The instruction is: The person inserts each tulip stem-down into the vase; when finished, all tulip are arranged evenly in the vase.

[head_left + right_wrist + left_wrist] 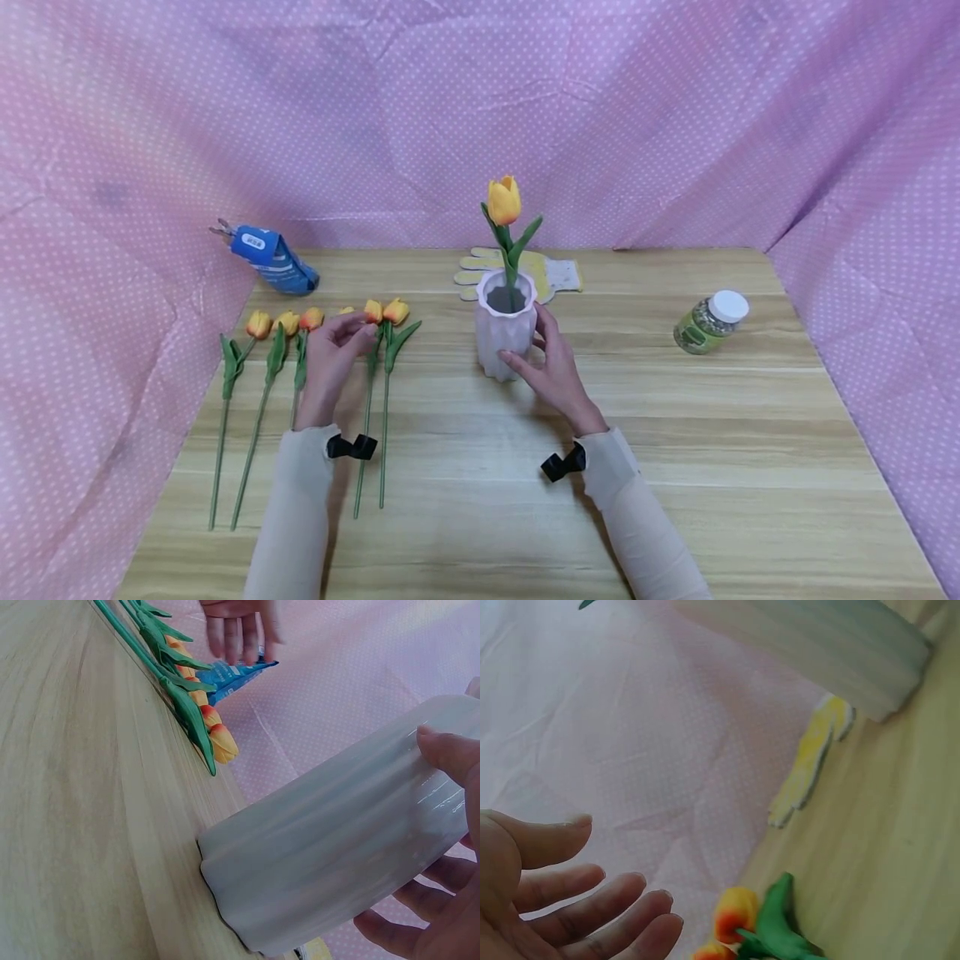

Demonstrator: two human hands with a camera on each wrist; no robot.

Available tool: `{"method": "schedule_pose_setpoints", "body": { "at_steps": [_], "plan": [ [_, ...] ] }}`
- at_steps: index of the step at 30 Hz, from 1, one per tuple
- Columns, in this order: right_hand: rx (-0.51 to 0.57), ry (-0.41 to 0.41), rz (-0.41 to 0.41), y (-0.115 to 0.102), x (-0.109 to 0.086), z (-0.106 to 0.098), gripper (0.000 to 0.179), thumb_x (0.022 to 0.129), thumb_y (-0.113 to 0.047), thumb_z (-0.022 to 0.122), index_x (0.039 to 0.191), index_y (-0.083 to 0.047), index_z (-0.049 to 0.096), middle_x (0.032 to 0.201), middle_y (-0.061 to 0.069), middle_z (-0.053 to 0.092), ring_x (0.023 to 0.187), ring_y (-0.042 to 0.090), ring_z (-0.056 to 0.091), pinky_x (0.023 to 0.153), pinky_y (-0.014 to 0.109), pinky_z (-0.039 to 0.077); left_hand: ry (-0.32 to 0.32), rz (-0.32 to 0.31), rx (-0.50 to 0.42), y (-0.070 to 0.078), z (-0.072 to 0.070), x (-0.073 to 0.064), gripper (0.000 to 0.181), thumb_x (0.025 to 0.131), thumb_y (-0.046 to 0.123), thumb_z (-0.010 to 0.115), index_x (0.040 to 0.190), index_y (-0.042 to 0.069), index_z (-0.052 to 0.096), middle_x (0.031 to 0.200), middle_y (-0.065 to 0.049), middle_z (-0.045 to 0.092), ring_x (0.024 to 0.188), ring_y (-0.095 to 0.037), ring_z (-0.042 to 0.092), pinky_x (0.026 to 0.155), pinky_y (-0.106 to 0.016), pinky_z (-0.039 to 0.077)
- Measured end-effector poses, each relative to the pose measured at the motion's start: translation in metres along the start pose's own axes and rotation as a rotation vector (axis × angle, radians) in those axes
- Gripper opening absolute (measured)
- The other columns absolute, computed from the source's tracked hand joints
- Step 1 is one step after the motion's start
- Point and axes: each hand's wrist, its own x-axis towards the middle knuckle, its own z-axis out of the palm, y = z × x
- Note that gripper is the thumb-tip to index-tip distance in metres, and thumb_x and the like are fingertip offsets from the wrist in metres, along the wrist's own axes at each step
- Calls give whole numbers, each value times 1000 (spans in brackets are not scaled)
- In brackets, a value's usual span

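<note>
Right hand [553, 367] grips vase [497, 342], standing on counter [465, 500] with one tulip [505, 202] in it. Left hand [332, 362] empty, fingers loose, over tulips [396, 312] left of vase. Vase likely rigid, slippery: hold round body. Tulips probably light, bendy: pinch stems.

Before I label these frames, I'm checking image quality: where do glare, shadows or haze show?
Head view: soft shadows on the table beside both sleeves; right wrist view: white glints on the vase near the right hand; left wrist view: hazy, faint dots on the cloth.
</note>
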Motion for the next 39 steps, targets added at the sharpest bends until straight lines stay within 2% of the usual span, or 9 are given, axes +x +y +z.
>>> {"method": "schedule_pose_setpoints", "body": {
  "at_steps": [4, 7, 10, 14, 18, 26, 29, 34, 39],
  "plan": [
    [-1, 3, -6, -1, 0, 0, 86, 90, -29, 75, 157, -25, 22, 163, 4, 34, 147, 30, 40, 117, 56, 42, -25, -59, 45, -12, 1, -5, 41, 96, 14, 67, 132, -3, 59, 87, 13, 68, 81, -12, 72, 76, -27, 64],
    [-4, 4, -12, -1, 0, 0, 86, 91, -28, 75, 157, -24, 22, 163, 5, 34, 146, 30, 40, 117, 56, 42, -42, -90, 60, -19, 0, -9, 39, 96, 12, 66, 133, -1, 59, 92, 5, 70, 79, -11, 72, 75, -27, 65],
    [-6, 2, -11, -1, 0, 0, 86, 91, -29, 75, 157, -24, 22, 162, 5, 34, 146, 30, 41, 116, 56, 42, -56, -104, 67, -27, 0, -13, 39, 96, 11, 66, 132, -2, 60, 100, -10, 73, 77, -11, 72, 73, -28, 65],
    [-5, 0, -9, 0, 0, 1, 85, 91, -29, 75, 157, -24, 22, 162, 5, 35, 146, 30, 40, 116, 56, 42, -74, -119, 87, -34, 0, -18, 39, 97, 10, 65, 132, -5, 58, 108, -27, 69, 73, -10, 72, 70, -27, 64],
    [-6, 3, -8, 0, 0, 0, 85, 91, -28, 75, 157, -24, 22, 162, 5, 35, 146, 30, 41, 116, 56, 42, -81, -132, 110, -38, 0, -22, 38, 97, 7, 63, 133, -5, 57, 111, -30, 68, 72, -9, 71, 68, -25, 64],
    [-12, 0, 9, 0, -1, -1, 86, 91, -30, 75, 157, -24, 22, 163, 5, 34, 147, 30, 40, 117, 55, 42, -89, -156, 171, -44, 4, -29, 39, 97, 8, 63, 134, -4, 56, 111, -28, 67, 69, -9, 68, 64, -24, 63],
    [-17, 7, -1, 0, -1, 0, 85, 91, -29, 75, 157, -23, 22, 162, 6, 35, 146, 30, 41, 117, 55, 43, -94, -118, 247, -45, 7, -30, 39, 97, 9, 63, 133, -5, 57, 108, -27, 68, 65, -10, 68, 60, -23, 62],
    [-23, 15, -17, 0, -1, 0, 85, 90, -26, 76, 157, -22, 23, 162, 6, 36, 146, 31, 41, 116, 55, 43, -85, -7, 443, -44, 13, -32, 37, 95, 13, 66, 127, -6, 63, 100, -23, 72, 60, -12, 66, 55, -19, 55],
    [-17, 6, -12, 0, 0, 0, 85, 91, -27, 75, 157, -23, 22, 162, 5, 35, 146, 30, 41, 117, 54, 43, -57, 46, 492, -44, 19, -34, 36, 90, 10, 70, 121, -9, 66, 89, -18, 74, 52, -9, 62, 51, -18, 50]
  ]
}}
